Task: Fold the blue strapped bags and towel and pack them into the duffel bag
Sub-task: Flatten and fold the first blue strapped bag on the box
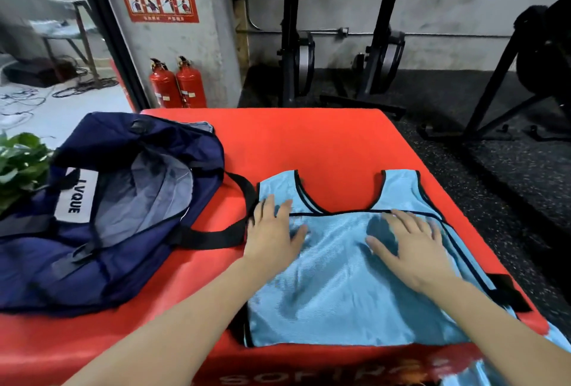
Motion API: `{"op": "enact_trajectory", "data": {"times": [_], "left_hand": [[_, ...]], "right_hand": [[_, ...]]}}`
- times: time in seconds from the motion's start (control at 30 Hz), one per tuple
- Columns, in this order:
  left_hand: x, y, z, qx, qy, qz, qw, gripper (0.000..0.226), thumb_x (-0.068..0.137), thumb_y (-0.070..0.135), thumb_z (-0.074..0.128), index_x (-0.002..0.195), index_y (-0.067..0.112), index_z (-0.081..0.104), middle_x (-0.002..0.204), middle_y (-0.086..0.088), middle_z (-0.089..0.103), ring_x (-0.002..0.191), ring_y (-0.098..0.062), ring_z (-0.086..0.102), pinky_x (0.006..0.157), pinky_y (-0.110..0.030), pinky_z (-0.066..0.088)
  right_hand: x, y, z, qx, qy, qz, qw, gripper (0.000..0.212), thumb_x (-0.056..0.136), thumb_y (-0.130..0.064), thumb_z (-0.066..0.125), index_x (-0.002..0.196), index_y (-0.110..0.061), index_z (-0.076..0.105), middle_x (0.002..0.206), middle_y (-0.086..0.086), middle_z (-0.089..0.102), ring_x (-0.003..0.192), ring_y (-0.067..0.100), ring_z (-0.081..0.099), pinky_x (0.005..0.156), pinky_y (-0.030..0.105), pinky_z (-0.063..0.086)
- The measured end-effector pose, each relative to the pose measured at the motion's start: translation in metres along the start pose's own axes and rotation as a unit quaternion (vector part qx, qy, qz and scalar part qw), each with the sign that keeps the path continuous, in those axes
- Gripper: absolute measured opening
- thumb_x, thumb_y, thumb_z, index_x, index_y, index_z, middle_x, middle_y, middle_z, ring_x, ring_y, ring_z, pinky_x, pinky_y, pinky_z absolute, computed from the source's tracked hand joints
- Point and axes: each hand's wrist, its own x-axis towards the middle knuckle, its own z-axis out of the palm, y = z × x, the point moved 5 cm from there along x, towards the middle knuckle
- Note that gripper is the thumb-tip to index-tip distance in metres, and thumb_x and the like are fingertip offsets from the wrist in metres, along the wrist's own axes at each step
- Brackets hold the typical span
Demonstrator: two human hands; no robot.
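A light blue strapped bag (336, 287) with black trim lies flat on the red padded block (309, 144), its two straps pointing away from me. My left hand (273, 236) rests palm down on its upper left corner with fingers spread. My right hand (411, 246) presses flat on its upper right part, fingers also apart. The navy duffel bag (102, 215) sits to the left, unzipped and gaping, showing a grey lining and a white label. One black duffel handle (216, 236) loops toward my left hand. More light blue fabric (559, 342) hangs off the block's right front corner.
A green leafy plant (18, 163) pokes in at the left edge. Two red fire extinguishers (177, 84) stand by the wall beyond the block. Black exercise machines (296, 46) line the back wall, and a dark rack frame (509, 77) stands at the right on speckled black flooring.
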Motion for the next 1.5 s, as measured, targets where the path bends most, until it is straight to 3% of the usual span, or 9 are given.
{"op": "enact_trajectory", "data": {"times": [0.17,0.27,0.47,0.6,0.87,1.03,1.2,1.3,1.5], "left_hand": [[0.051,-0.029,-0.017,-0.177,0.078,-0.083,0.978,0.062,0.097,0.035,0.06,0.15,0.01,0.038,0.15,-0.02,0.033,0.132,-0.035,0.039,0.109,-0.037,0.03],[0.071,-0.037,-0.025,-0.235,0.105,-0.144,0.956,0.057,0.094,0.027,0.064,0.145,0.011,0.043,0.135,-0.014,0.046,0.09,-0.018,0.052,0.084,-0.024,0.032],[0.105,-0.053,-0.011,-0.42,0.084,-0.225,0.875,0.037,0.089,0.018,0.068,0.125,0.015,0.062,0.092,0.007,0.068,0.093,-0.017,0.066,0.092,-0.03,0.051],[0.115,-0.055,-0.007,-0.565,0.108,-0.212,0.79,0.028,0.091,-0.004,0.06,0.112,0.011,0.067,0.099,-0.005,0.073,0.092,-0.013,0.068,0.092,-0.025,0.052],[0.102,-0.069,-0.015,-0.395,0.184,-0.174,0.883,0.034,0.092,0.001,0.059,0.113,0.026,0.07,0.102,0.015,0.07,0.083,0.011,0.062,0.076,-0.006,0.044],[0.099,-0.058,-0.016,-0.198,0.152,-0.082,0.965,0.035,0.091,0.003,0.063,0.121,0.02,0.07,0.136,-0.002,0.057,0.127,-0.021,0.048,0.1,-0.015,0.026],[0.079,-0.038,-0.027,-0.182,0.152,0.024,0.971,0.03,0.093,0.003,0.062,0.114,0.021,0.073,0.124,0.007,0.059,0.122,-0.017,0.045,0.097,-0.022,0.038],[0.062,-0.019,-0.028,-0.204,0.065,0.07,0.974,0.023,0.093,0.017,0.069,0.115,0.024,0.072,0.11,0.012,0.063,0.11,-0.012,0.058,0.096,-0.026,0.044],[0.04,-0.011,-0.021,-0.127,-0.071,0.072,0.987,0.056,0.086,0.037,0.078,0.136,0.023,0.059,0.133,0.006,0.059,0.123,-0.01,0.051,0.1,-0.02,0.035]], "right_hand": [[0.058,-0.069,0.0,0.097,0.085,-0.048,0.99,0.062,0.091,-0.062,0.036,0.132,-0.021,0.058,0.13,0.001,0.062,0.123,0.029,0.049,0.104,0.047,0.037],[0.087,-0.107,0.014,0.226,0.026,-0.043,0.973,0.05,0.091,-0.048,0.052,0.134,-0.024,0.054,0.126,0.004,0.064,0.12,0.03,0.05,0.102,0.046,0.041],[0.122,-0.139,0.037,0.29,-0.04,-0.023,0.956,0.046,0.09,-0.054,0.055,0.134,-0.04,0.051,0.131,-0.007,0.061,0.125,0.025,0.049,0.106,0.047,0.036],[0.131,-0.148,0.041,0.315,-0.035,-0.022,0.948,0.033,0.092,-0.048,0.06,0.123,-0.036,0.065,0.13,-0.011,0.063,0.126,0.019,0.05,0.109,0.047,0.034],[0.129,-0.145,0.042,0.345,0.011,-0.033,0.938,0.028,0.095,-0.029,0.061,0.122,-0.031,0.066,0.132,-0.011,0.061,0.125,0.016,0.052,0.11,0.043,0.036],[0.118,-0.135,0.027,0.286,0.027,-0.087,0.954,0.035,0.095,-0.028,0.059,0.13,-0.025,0.06,0.135,-0.009,0.058,0.124,0.019,0.051,0.107,0.044,0.04],[0.1,-0.082,0.0,0.231,0.048,-0.085,0.968,0.031,0.096,-0.032,0.06,0.127,-0.026,0.063,0.128,-0.007,0.064,0.121,0.02,0.053,0.105,0.045,0.042],[0.083,-0.034,-0.008,0.211,0.037,-0.048,0.976,0.035,0.092,-0.043,0.063,0.124,-0.031,0.063,0.122,-0.007,0.065,0.117,0.021,0.056,0.102,0.042,0.045],[0.05,0.057,-0.018,0.139,0.003,0.032,0.99,0.05,0.083,-0.055,0.072,0.124,-0.027,0.065,0.125,-0.007,0.065,0.12,0.021,0.056,0.103,0.045,0.043]]}}
